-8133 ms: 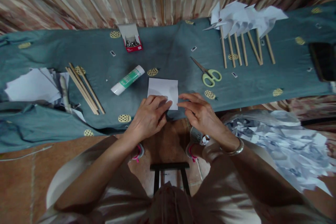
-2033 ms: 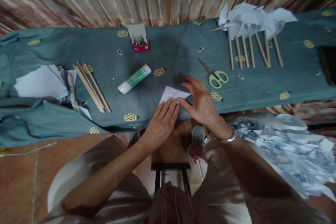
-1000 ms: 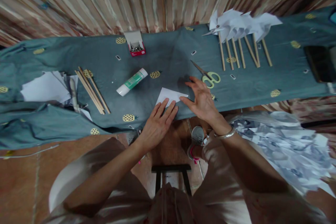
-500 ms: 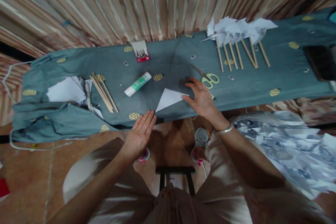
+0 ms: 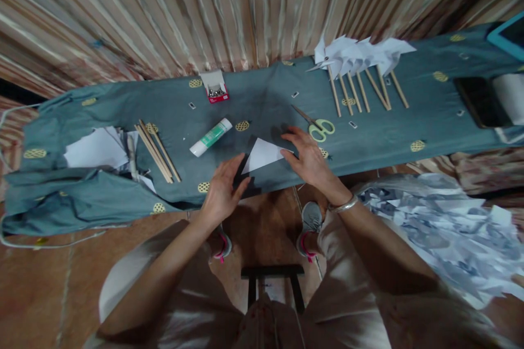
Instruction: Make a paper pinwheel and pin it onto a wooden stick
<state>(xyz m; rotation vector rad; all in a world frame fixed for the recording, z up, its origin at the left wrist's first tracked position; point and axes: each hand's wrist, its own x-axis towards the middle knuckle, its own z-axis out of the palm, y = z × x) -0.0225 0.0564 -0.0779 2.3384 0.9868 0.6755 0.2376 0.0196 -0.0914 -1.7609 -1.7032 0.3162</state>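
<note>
A white paper folded into a triangle (image 5: 263,156) lies on the green patterned cloth (image 5: 262,109) near its front edge. My right hand (image 5: 309,157) has its fingers apart, with the thumb touching the triangle's right corner. At the other end, my left hand (image 5: 224,184) hovers by the left corner, thumb and fingers spread, holding nothing. Scissors with pale green handles (image 5: 321,130) lie just beyond my right fingers. A white and green glue stick (image 5: 211,137) rests beyond my left hand.
Paper pinwheels on sticks (image 5: 358,57) lie at the back right. Loose wooden sticks (image 5: 153,150) and a paper stack (image 5: 98,147) are at left. An opened red box of metal pins (image 5: 216,92) stands at the back. A bag of white papers (image 5: 442,229) is at lower right, beside a black phone (image 5: 481,101).
My left hand has lifted from lying flat by the table edge, its thumb now spread towards the triangle. My right hand stays at the right corner. The whole view has shifted slightly.
</note>
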